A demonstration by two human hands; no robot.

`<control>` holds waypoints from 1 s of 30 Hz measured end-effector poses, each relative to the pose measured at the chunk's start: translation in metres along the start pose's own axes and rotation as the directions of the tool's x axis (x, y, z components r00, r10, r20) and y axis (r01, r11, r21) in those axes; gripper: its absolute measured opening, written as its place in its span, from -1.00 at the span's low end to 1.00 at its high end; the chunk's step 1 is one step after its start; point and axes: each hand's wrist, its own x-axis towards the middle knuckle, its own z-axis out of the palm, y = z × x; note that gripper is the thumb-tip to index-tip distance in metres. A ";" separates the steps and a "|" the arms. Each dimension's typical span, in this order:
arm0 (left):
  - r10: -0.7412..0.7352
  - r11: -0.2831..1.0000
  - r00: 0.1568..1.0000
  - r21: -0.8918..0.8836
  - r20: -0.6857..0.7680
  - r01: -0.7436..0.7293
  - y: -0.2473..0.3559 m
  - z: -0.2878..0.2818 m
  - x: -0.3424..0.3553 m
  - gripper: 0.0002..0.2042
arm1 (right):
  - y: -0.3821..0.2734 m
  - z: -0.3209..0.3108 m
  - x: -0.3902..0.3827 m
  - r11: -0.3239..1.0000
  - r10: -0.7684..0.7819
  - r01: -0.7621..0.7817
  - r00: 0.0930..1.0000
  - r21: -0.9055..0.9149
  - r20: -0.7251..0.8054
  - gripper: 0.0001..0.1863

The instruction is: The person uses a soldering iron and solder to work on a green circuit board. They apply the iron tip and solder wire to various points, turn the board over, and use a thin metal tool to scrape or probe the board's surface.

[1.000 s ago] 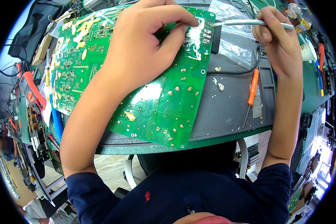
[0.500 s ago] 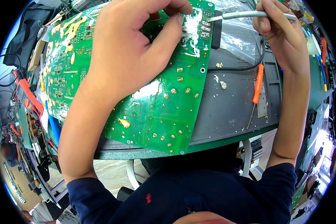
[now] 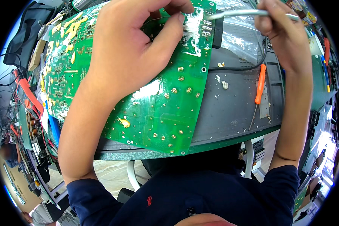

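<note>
A large green circuit board (image 3: 169, 116) lies slantwise on the grey mat, with solder points and a patch of white residue (image 3: 192, 37) near its far right edge. My left hand (image 3: 133, 49) rests over the board, fingers bent and thumb close to the fingertips beside that patch. A thin wire shows inside the curl of the hand; what the fingertips hold is unclear. In my right hand (image 3: 278, 28) is a slim grey hand tool (image 3: 239, 13), gripped between thumb and fingers. Its blurred tip is at a row of solder pads on the board's right edge.
An orange screwdriver (image 3: 260, 84) lies on the mat (image 3: 233, 101) beside a metal strip (image 3: 265, 105). Whitish crumbs (image 3: 225, 85), a black cable (image 3: 237, 69) and a clear plastic bag (image 3: 241, 41) are nearby. A red-and-black tool (image 3: 28, 96) lies left of the board.
The grey tool's tip has shifted slightly left and is now smeared by motion. The board has moved a little left and up; my left hand stays nearly in place.
</note>
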 end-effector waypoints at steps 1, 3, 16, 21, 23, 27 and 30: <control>0.012 0.999 1.000 0.037 -0.003 -0.012 -0.003 0.000 -0.002 -0.90 | 0.003 0.006 -0.002 1.000 0.030 -0.030 0.999 -0.002 0.038 -0.76; 0.031 0.996 0.999 0.085 -0.019 -0.029 0.000 0.002 -0.001 -0.89 | -0.002 0.009 -0.003 0.999 0.014 -0.010 0.996 -0.043 0.091 -0.76; -0.019 0.999 0.999 0.033 -0.036 0.021 0.003 -0.002 0.000 -0.84 | 0.001 0.002 0.000 1.000 -0.012 0.012 1.000 0.013 0.011 -0.77; 0.012 0.993 0.997 0.116 -0.074 -0.004 0.014 0.005 -0.001 -0.84 | -0.002 0.012 -0.003 1.000 -0.012 0.011 1.000 -0.012 -0.001 -0.76; -0.007 1.000 0.999 0.006 -0.035 0.007 0.002 0.000 -0.001 -0.84 | -0.006 0.008 -0.001 0.999 0.042 -0.042 0.998 0.010 -0.051 -0.76; -0.214 0.977 0.976 -0.026 -0.041 0.213 0.012 0.001 0.000 -0.84 | -0.002 0.014 -0.005 0.999 -0.011 0.011 1.000 -0.052 -0.004 -0.76; -0.101 0.995 0.994 -0.013 -0.040 0.101 0.005 0.000 -0.001 -0.84 | 0.001 0.004 -0.001 0.999 -0.007 0.005 0.999 -0.047 -0.032 -0.76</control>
